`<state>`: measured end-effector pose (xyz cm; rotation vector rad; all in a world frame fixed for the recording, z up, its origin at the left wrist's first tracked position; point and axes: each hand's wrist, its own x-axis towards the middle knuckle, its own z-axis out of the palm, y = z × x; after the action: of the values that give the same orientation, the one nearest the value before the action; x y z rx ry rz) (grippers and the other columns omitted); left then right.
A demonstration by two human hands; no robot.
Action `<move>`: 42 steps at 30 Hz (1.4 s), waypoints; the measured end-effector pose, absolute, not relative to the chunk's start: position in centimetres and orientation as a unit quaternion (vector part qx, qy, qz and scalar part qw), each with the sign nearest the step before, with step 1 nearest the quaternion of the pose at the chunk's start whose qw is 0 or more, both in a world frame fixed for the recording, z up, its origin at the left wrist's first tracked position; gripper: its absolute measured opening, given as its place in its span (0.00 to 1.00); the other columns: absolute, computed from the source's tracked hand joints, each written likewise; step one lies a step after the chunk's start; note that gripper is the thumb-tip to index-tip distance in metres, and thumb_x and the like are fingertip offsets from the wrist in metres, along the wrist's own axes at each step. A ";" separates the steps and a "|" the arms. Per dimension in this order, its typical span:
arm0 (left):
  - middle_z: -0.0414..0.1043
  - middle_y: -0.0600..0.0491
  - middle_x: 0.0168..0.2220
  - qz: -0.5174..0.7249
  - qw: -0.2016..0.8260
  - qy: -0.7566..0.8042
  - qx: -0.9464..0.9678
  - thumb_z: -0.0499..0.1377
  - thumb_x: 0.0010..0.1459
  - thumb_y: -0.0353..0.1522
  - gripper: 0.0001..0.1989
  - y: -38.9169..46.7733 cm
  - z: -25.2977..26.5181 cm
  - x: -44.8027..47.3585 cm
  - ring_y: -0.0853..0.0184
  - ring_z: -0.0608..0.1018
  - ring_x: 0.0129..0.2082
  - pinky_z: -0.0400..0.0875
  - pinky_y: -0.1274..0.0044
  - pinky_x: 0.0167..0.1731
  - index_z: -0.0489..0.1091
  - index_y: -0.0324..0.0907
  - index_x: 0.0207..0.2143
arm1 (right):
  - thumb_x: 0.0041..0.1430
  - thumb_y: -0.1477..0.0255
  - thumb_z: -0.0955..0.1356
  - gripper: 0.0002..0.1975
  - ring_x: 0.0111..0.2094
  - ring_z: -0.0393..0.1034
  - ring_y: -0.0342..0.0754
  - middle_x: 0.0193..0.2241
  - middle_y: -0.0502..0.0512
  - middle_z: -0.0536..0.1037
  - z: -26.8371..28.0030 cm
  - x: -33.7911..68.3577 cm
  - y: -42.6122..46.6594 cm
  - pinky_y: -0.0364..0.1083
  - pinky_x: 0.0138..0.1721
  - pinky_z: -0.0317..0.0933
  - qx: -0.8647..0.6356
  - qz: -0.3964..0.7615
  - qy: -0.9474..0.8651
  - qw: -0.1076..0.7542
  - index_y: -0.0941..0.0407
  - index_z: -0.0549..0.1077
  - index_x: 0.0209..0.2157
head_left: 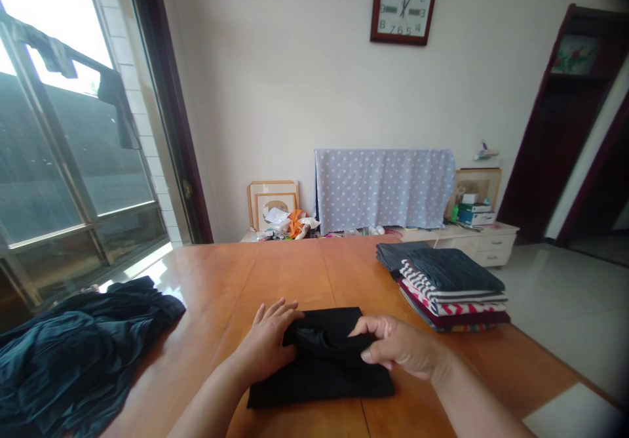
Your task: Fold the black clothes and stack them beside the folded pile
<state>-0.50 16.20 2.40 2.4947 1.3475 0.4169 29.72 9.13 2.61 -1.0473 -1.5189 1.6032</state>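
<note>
A black garment (pixel 324 379) lies folded into a rough rectangle on the table, with a raised, rumpled fold across its middle. My left hand (pixel 268 343) rests on its left side, fingers spread and the thumb against the fold. On the right, my right hand (pixel 396 346) is closed, pinching the edge of that fold between thumb and fingers. The kind of garment cannot be made out.
The wooden table (pixel 285 274) holds a stack of folded clothes (pixel 455 287) at the right and a heap of dark unfolded clothing (pixel 73 353) at the left. Behind stands a low white cabinet (pixel 491 244) beside a polka-dot cloth cover (pixel 383 189).
</note>
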 end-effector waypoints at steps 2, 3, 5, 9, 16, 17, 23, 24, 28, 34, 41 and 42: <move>0.68 0.56 0.61 0.131 0.141 0.451 0.872 0.60 0.43 0.28 0.22 15.6 3.6 -0.6 0.51 0.59 0.67 0.38 0.57 0.68 0.75 0.52 0.43 | 0.49 0.69 0.73 0.11 0.17 0.53 0.35 0.23 0.44 0.69 2.9 30.1 8.8 0.38 0.19 0.44 -0.397 0.618 -0.606 0.306 0.56 0.75 0.37; 0.73 0.56 0.56 0.122 0.140 0.449 0.874 0.59 0.42 0.27 0.20 15.2 4.3 -0.7 0.52 0.65 0.63 0.40 0.58 0.67 0.75 0.52 0.39 | 0.49 0.69 0.73 0.12 0.17 0.52 0.34 0.23 0.43 0.68 3.1 30.3 8.7 0.38 0.18 0.43 -0.393 0.619 -0.611 0.299 0.55 0.74 0.37; 0.79 0.56 0.42 0.100 0.147 0.454 0.873 0.57 0.42 0.26 0.18 14.4 5.9 -0.9 0.56 0.76 0.50 0.52 0.61 0.63 0.74 0.51 0.36 | 0.50 0.68 0.73 0.13 0.17 0.51 0.34 0.23 0.43 0.68 3.4 30.5 8.6 0.37 0.18 0.42 -0.388 0.617 -0.616 0.298 0.55 0.74 0.38; 0.78 0.57 0.34 0.079 0.201 0.456 0.863 0.54 0.42 0.26 0.16 12.7 9.2 -1.0 0.61 0.78 0.37 0.68 0.75 0.38 0.74 0.49 0.34 | 0.50 0.66 0.73 0.19 0.18 0.51 0.34 0.25 0.43 0.67 4.5 30.8 8.0 0.37 0.17 0.41 -0.380 0.606 -0.633 0.297 0.54 0.74 0.46; 0.78 0.59 0.31 0.020 0.261 0.430 0.864 0.57 0.44 0.28 0.14 8.2 13.1 -0.8 0.64 0.77 0.33 0.65 0.78 0.28 0.77 0.50 0.34 | 0.51 0.62 0.74 0.23 0.15 0.53 0.34 0.22 0.43 0.67 6.0 31.4 6.3 0.37 0.16 0.40 -0.348 0.624 -0.659 0.235 0.55 0.75 0.49; 0.78 0.59 0.31 0.013 0.281 0.416 0.865 0.58 0.46 0.29 0.14 7.2 13.1 -0.9 0.64 0.78 0.33 0.65 0.78 0.28 0.77 0.50 0.35 | 0.51 0.62 0.75 0.25 0.15 0.54 0.34 0.21 0.43 0.68 6.1 31.5 6.2 0.37 0.16 0.41 -0.340 0.634 -0.662 0.212 0.55 0.74 0.50; 0.81 0.56 0.36 -0.090 0.374 0.418 0.823 0.68 0.45 0.42 0.21 2.6 11.0 -2.0 0.61 0.80 0.34 0.70 0.75 0.30 0.78 0.52 0.45 | 0.51 0.47 0.72 0.42 0.15 0.62 0.36 0.35 0.60 0.82 6.0 31.8 5.5 0.38 0.16 0.42 -0.260 0.692 -0.647 0.186 0.56 0.65 0.61; 0.81 0.55 0.37 -0.096 0.395 0.417 0.813 0.68 0.45 0.45 0.25 2.6 10.5 -2.2 0.60 0.81 0.35 0.71 0.75 0.31 0.76 0.52 0.48 | 0.51 0.45 0.71 0.43 0.15 0.61 0.35 0.40 0.64 0.82 6.0 31.9 5.5 0.38 0.16 0.40 -0.264 0.687 -0.641 0.219 0.56 0.64 0.62; 0.80 0.53 0.39 0.006 0.370 0.451 0.812 0.61 0.55 0.49 0.24 5.2 8.5 -2.7 0.62 0.80 0.39 0.71 0.74 0.39 0.73 0.49 0.51 | 0.54 0.45 0.69 0.38 0.18 0.61 0.36 0.43 0.65 0.81 5.7 32.0 6.2 0.40 0.17 0.39 -0.351 0.632 -0.591 0.359 0.55 0.67 0.59; 0.73 0.47 0.54 0.127 0.142 0.529 0.827 0.58 0.59 0.44 0.22 13.1 5.8 -0.4 0.55 0.74 0.54 0.66 0.69 0.52 0.71 0.48 0.53 | 0.56 0.49 0.70 0.28 0.20 0.62 0.38 0.38 0.61 0.82 3.4 31.8 8.7 0.39 0.18 0.42 -0.478 0.561 -0.495 0.461 0.56 0.73 0.48; 0.66 0.42 0.62 0.044 0.095 0.565 0.818 0.62 0.51 0.50 0.38 18.6 3.5 1.7 0.47 0.67 0.61 0.61 0.61 0.58 0.65 0.46 0.62 | 0.57 0.51 0.70 0.24 0.21 0.63 0.38 0.36 0.59 0.81 1.6 32.6 10.1 0.38 0.19 0.46 -0.504 0.539 -0.452 0.502 0.55 0.74 0.44; 0.68 0.42 0.60 0.038 0.096 0.568 0.816 0.63 0.50 0.50 0.36 18.9 3.4 1.7 0.47 0.69 0.59 0.62 0.62 0.56 0.68 0.46 0.59 | 0.57 0.51 0.70 0.24 0.21 0.63 0.38 0.36 0.59 0.81 1.6 32.6 10.1 0.38 0.20 0.47 -0.504 0.539 -0.449 0.504 0.55 0.74 0.44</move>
<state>1.71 18.93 3.43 2.4183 1.6840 0.1114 32.64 10.14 1.60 -1.2172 -1.0838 1.3024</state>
